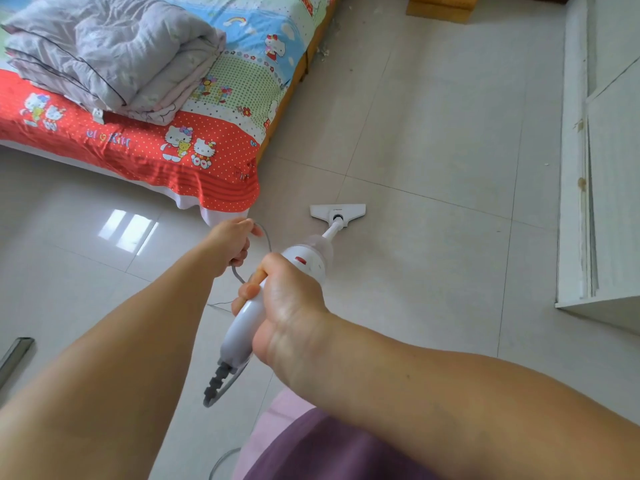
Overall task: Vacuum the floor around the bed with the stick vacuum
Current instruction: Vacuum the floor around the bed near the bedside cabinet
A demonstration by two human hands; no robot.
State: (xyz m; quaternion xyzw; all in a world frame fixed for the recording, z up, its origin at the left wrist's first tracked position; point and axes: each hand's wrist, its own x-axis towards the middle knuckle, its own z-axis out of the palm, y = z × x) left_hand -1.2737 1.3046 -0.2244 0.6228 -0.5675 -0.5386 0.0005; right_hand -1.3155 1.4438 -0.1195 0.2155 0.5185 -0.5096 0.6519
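A white stick vacuum [311,258] slants away from me over the tiled floor [433,140]. Its flat floor head [337,212] rests on the tiles just right of the bed's near corner. My right hand [284,306] grips the vacuum's white handle. My left hand [230,242] holds a loop of the grey power cord [266,233] up beside the handle. The cord leaves the handle's end through a dark ribbed sleeve [216,379] and curves down toward the floor. The bed [214,157], under a red, blue and green cartoon sheet, fills the upper left.
A folded grey quilt [114,53] lies on the bed. A white cabinet [595,168] stands along the right side. A wooden furniture base [440,8] sits at the top. Bits of debris [323,51] lie by the bed's far side. Open tiles stretch between bed and cabinet.
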